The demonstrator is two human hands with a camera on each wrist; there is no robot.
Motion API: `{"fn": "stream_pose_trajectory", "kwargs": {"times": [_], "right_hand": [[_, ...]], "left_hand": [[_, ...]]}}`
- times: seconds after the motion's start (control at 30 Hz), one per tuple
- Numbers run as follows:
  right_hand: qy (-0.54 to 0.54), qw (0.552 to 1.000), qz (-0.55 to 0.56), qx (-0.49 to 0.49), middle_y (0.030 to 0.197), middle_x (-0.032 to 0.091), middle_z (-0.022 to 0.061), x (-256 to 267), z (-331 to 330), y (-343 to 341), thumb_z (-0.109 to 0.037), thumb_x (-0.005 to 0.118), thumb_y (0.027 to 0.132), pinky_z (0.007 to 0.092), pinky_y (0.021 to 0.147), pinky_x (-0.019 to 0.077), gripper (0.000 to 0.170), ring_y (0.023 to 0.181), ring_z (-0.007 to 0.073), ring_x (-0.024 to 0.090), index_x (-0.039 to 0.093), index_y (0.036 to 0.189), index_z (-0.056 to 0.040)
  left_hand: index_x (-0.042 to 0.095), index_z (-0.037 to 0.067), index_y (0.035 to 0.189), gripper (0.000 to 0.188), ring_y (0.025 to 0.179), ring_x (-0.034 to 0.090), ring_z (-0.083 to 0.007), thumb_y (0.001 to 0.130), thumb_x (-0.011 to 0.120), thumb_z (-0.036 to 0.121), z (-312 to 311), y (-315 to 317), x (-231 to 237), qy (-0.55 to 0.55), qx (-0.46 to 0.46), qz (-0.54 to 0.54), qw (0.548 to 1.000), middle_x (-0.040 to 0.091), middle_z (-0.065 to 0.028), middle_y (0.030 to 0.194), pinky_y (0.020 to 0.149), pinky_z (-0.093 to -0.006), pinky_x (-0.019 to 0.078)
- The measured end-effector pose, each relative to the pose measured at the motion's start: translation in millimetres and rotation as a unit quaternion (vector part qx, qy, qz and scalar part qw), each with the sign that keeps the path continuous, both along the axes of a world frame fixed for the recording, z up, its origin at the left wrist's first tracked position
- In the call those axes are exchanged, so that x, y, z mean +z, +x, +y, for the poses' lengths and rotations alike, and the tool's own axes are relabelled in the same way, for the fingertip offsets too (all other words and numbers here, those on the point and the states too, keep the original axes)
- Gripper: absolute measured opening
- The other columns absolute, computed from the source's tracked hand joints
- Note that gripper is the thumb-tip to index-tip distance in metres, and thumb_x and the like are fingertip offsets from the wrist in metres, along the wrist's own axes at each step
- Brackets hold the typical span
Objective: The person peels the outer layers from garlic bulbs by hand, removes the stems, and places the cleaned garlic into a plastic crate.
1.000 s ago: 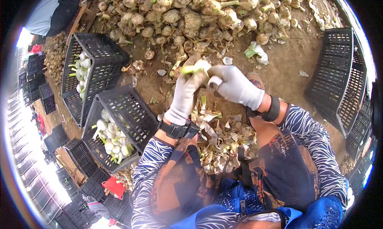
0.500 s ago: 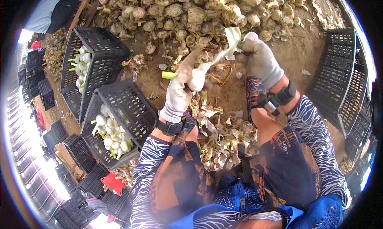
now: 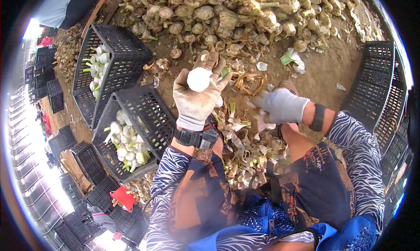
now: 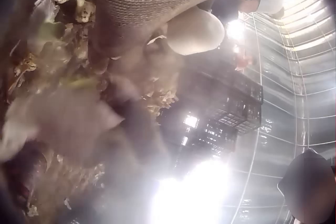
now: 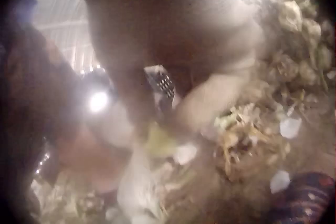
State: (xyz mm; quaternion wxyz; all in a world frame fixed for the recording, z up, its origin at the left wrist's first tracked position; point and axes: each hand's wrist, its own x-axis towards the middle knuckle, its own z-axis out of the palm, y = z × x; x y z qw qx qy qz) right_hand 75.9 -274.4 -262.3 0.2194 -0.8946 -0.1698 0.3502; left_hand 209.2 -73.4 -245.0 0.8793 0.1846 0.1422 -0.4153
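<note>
In the head view my gloved left hand (image 3: 194, 100) is turned palm up and holds a peeled white garlic bulb (image 3: 199, 79), its fingers bent around it. A bit of green stalk shows beside the fingers. The same bulb (image 4: 195, 31) juts out from the glove in the left wrist view. My gloved right hand (image 3: 282, 105) is blurred, low to the right of the left hand. Strips of garlic peel (image 3: 262, 121) hang at its fingertips; the right wrist view shows pale peel (image 5: 137, 187) there too. Below lies a heap of peelings (image 3: 249, 157), between the legs.
Unpeeled garlic (image 3: 227, 21) is piled up ahead. To the left, two tilted black crates (image 3: 131, 54) (image 3: 151, 115) hold cleaned bulbs. More black crates (image 3: 369, 82) stand at the right. Loose peel (image 3: 295, 62) and a shoe (image 3: 288, 87) are on the dirt floor.
The long pale peel has come off the bulb with the right hand, which has moved down toward the peelings. The left hand has turned palm up with the bulb.
</note>
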Motion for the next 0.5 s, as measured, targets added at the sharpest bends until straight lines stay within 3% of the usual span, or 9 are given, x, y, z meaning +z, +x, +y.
{"fn": "stream_pose_trajectory", "kwargs": {"times": [0.1,0.13,0.2,0.3,0.33,0.37,0.4,0.47,0.5], "right_hand": [[0.100,0.955,-0.175,-0.217,0.099,0.062,0.0156,27.4,19.6,28.5,-0.032,0.064,0.082,0.0402,0.073,0.0511,0.041,0.087,0.0339,0.063,0.056,0.116,-0.0105],[0.100,0.955,-0.176,-0.219,0.099,0.062,0.0156,26.6,26.5,40.0,-0.032,0.064,0.082,0.0402,0.073,0.0511,0.041,0.087,0.0339,0.063,0.056,0.116,-0.0105],[0.213,0.887,-0.282,-0.298,0.091,0.064,0.0151,20.2,39.1,59.2,-0.027,0.059,0.084,0.0410,0.069,0.0514,0.032,0.080,0.0335,0.064,0.060,0.111,-0.0099],[0.228,0.898,-0.230,-0.299,0.087,0.064,0.0142,8.2,52.5,65.8,-0.024,0.060,0.082,0.0415,0.069,0.0515,0.022,0.080,0.0334,0.064,0.064,0.100,-0.0127],[0.240,0.904,-0.208,-0.285,0.085,0.065,0.0129,6.8,58.2,57.9,-0.021,0.059,0.081,0.0414,0.066,0.0519,0.013,0.077,0.0319,0.064,0.066,0.089,-0.0141],[0.254,0.915,-0.226,-0.218,0.079,0.064,0.0114,1.6,63.4,46.5,-0.021,0.059,0.080,0.0409,0.063,0.0522,0.010,0.073,0.0305,0.064,0.065,0.086,-0.0155],[0.335,0.902,-0.215,-0.167,0.075,0.063,0.0102,-1.5,67.0,35.6,-0.022,0.059,0.080,0.0401,0.061,0.0522,0.010,0.070,0.0294,0.064,0.065,0.085,-0.0159],[0.369,0.928,0.006,-0.050,0.080,0.065,0.0117,18.1,72.7,9.7,-0.029,0.059,0.082,0.0409,0.070,0.0513,0.017,0.078,0.0301,0.064,0.065,0.086,-0.0134],[0.280,0.949,0.133,0.057,0.087,0.066,0.0140,33.1,68.2,10.1,-0.031,0.058,0.084,0.0419,0.075,0.0499,0.023,0.084,0.0322,0.064,0.065,0.093,-0.0115]], "left_hand": [[0.046,0.004,0.130,0.059,0.125,0.042,-0.0351,0.082,0.058,0.035,5.2,-8.6,1.8,0.026,-0.008,0.041,0.999,0.053,-0.0178,0.128,0.106,-0.0534,0.0298],[0.046,0.004,0.130,0.059,0.125,0.042,-0.0351,0.082,0.058,0.035,7.7,-9.4,-2.2,0.026,-0.009,0.040,0.999,0.053,-0.0178,0.128,0.106,-0.0534,0.0298],[0.050,0.004,0.125,0.052,0.115,0.051,-0.0307,0.083,0.056,0.034,13.1,-9.1,-11.5,-0.034,-0.036,0.081,0.995,0.059,-0.0138,0.118,0.103,-0.0470,0.0338],[0.056,0.006,0.119,0.045,0.108,0.055,-0.0273,0.083,0.055,0.032,14.1,-11.9,-16.3,-0.030,-0.040,0.075,0.996,0.062,-0.0105,0.113,0.102,-0.0425,0.0369],[0.058,0.005,0.116,0.041,0.107,0.055,-0.0302,0.083,0.054,0.029,13.2,-12.0,-9.3,-0.128,-0.073,0.015,0.989,0.062,-0.0131,0.114,0.098,-0.0457,0.0405],[0.058,0.005,0.116,0.041,0.107,0.055,-0.0302,0.083,0.054,0.029,11.3,-10.2,-1.7,-0.129,-0.071,0.015,0.989,0.062,-0.0131,0.114,0.098,-0.0457,0.0405],[0.058,0.004,0.115,0.039,0.107,0.055,-0.0318,0.084,0.052,0.027,7.4,-3.2,4.3,-0.035,-0.013,0.039,0.999,0.061,-0.0146,0.115,0.097,-0.0480,0.0416],[0.058,0.004,0.115,0.035,0.110,0.055,-0.0359,0.083,0.051,0.019,21.6,10.6,-1.9,0.095,0.119,0.074,0.985,0.056,-0.0183,0.121,0.097,-0.0543,0.0417],[0.058,0.006,0.116,0.036,0.114,0.053,-0.0341,0.081,0.050,0.011,40.0,22.6,-16.0,0.149,0.162,0.051,0.974,0.057,-0.0182,0.120,0.100,-0.0547,0.0391]]}}
